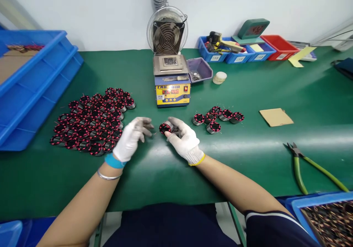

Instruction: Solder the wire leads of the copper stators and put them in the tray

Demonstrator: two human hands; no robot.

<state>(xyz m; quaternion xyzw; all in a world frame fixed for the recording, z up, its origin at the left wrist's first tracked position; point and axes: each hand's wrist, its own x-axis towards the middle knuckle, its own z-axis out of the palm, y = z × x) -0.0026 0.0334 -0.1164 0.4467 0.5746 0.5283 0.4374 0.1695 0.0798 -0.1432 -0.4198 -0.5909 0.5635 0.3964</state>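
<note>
Near the middle of the worktop [154, 180], my right hand [184, 140] pinches one coil [164, 128] in curled fingers [173, 121], the left hand [132, 136] loosely open and empty at its nine o'clock; I'd grip the rim, off the windings.

1. Table mat [248, 158]: plain green recorded.
2. Left hand [132, 136] gloved white, cuffed blue; right hand [183, 138] gloved white, cuffed yellow.
3. Coil [165, 128]: red and black noted.
4. Crates [33, 77], 9 o'clock: blue.
</note>
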